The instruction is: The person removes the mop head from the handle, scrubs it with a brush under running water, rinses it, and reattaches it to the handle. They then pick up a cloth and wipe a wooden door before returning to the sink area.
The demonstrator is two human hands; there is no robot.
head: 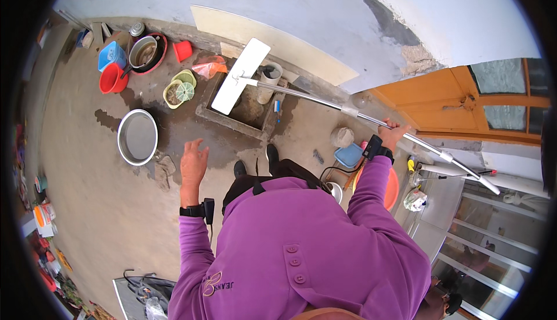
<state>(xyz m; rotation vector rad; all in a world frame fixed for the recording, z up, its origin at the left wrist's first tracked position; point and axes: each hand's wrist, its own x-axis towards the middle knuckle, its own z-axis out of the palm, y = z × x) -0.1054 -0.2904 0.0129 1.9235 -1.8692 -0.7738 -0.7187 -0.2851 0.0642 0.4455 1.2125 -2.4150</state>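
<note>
My right hand (391, 133) is closed around the metal pole of a flat mop (304, 96). The white flat mop head (241, 76) is raised over a low concrete basin (233, 122) sunk in the floor, hiding part of it. My left hand (193, 162) holds nothing, its fingers apart, above the concrete floor. A round metal basin (138, 137) lies to its upper left, and a grey-brown rag (164, 173) lies on the floor beside it. A white cylindrical container (270, 76) stands at the basin's far side.
Red and blue buckets (114, 78), a pot (142, 52) and green baskets (179, 89) stand at the upper left. A blue-and-white brush (277, 106) lies on the basin's rim. Right of my feet are a blue lid (348, 155) and an orange basin (390, 188). An orange door (457, 102) is at the right.
</note>
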